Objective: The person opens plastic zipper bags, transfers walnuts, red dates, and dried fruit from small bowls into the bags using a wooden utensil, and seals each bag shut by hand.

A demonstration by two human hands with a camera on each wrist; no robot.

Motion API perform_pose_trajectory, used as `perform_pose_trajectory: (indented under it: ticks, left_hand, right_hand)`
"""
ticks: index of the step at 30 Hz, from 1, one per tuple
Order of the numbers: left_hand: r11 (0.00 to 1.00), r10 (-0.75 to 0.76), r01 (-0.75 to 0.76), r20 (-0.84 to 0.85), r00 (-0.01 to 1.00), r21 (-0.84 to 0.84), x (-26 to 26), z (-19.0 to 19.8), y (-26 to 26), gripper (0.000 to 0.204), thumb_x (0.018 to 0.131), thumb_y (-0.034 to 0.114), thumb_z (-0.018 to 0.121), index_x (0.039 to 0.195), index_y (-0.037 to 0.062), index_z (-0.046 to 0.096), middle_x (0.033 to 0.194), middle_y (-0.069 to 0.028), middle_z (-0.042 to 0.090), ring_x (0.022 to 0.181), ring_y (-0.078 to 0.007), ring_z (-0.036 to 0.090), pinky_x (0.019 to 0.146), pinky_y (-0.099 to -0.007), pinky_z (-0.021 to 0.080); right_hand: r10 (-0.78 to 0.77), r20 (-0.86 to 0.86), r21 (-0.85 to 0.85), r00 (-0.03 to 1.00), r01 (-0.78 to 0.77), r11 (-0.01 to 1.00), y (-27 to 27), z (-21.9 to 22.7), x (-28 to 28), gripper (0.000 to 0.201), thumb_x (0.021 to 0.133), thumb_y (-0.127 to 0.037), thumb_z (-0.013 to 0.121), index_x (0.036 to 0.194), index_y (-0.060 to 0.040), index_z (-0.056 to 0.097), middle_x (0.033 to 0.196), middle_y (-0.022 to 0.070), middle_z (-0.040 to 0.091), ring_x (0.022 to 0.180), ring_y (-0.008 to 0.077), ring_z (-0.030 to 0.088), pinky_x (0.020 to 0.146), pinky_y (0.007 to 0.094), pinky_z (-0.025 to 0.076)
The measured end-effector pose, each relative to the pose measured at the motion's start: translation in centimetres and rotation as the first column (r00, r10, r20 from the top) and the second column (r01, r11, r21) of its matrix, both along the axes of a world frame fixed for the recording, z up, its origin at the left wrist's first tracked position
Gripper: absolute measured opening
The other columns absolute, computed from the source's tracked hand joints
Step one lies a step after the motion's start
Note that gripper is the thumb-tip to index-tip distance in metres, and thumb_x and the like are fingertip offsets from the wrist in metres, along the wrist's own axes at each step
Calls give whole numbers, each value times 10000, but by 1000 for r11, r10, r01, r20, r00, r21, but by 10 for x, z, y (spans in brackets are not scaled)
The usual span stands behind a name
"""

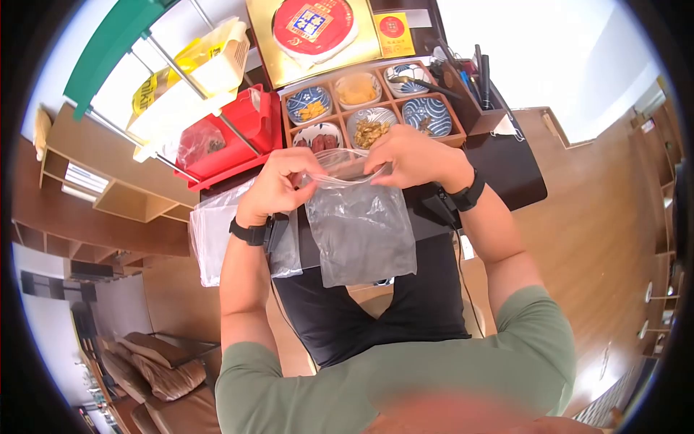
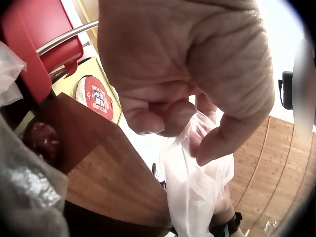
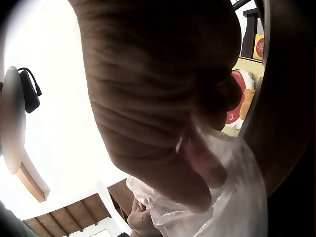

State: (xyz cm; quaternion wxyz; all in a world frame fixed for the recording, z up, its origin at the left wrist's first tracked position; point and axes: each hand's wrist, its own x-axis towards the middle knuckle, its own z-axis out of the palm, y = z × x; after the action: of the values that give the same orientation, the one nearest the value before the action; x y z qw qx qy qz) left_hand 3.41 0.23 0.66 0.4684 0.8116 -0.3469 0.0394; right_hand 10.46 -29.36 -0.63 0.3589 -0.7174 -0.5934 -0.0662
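A clear plastic bag (image 1: 361, 231) hangs over the table's front edge, above the person's lap. Its upper left rim is pinched by the left hand (image 1: 278, 181), and its upper right rim by the right hand (image 1: 412, 159). In the left wrist view the left hand (image 2: 187, 74) has thumb and fingers on the bag's gathered plastic (image 2: 197, 182). The right wrist view shows the right hand (image 3: 158, 108) with its thumb against the bag (image 3: 232, 192). Just beyond the hands stands a divided wooden tray (image 1: 343, 119) with small bowls of food.
More clear bags (image 1: 217, 231) lie at the left front edge. A red basket (image 1: 238, 148) and a white basket (image 1: 195, 87) on a metal rack stand left. Behind the tray is a gold box (image 1: 264, 36) with a red round package; a pen holder (image 1: 470, 94) stands right.
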Motion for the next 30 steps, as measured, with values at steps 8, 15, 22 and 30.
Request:
perform_pose_trajectory:
  ticks: [8, 15, 22, 30]
  left_hand:
    - [998, -36, 40, -118, 992, 39, -4, 1, -2, 273, 736, -107, 651, 942, 41, 751, 887, -23, 672, 647, -77, 533, 517, -239, 361]
    - [998, -46, 50, -101, 994, 45, -4, 8, -2, 307, 731, -133, 615, 926, 51, 763, 898, -41, 695, 718, -114, 613, 541, -243, 397]
    - [999, -36, 38, -74, 997, 16, -2, 3, -3, 283, 716, -128, 633, 900, 49, 755, 891, -53, 708, 700, -115, 615, 531, -238, 386]
    - [998, -66, 65, -57, 996, -14, -2, 10, -5, 229, 730, -145, 604, 852, 17, 710, 869, -88, 716, 772, -210, 685, 644, -287, 501]
  right_hand:
    - [-59, 17, -53, 998, 60, 997, -1, 9, -6, 196, 680, -19, 740, 869, -58, 780, 792, 103, 749, 712, 287, 719, 657, 363, 556]
    - [-13, -55, -57, 998, 9, 998, -1, 12, -4, 204, 690, -74, 770, 892, -47, 781, 790, 112, 741, 671, 291, 695, 625, 362, 540]
    - [-45, -63, -48, 997, 42, 998, -3, 11, -4, 210, 739, -175, 803, 915, -63, 782, 760, 101, 716, 658, 274, 678, 620, 368, 521]
    - [-60, -41, 56, 997, 63, 996, -5, 14, 1, 226, 710, -131, 830, 918, -68, 767, 742, 86, 698, 673, 260, 704, 593, 363, 532]
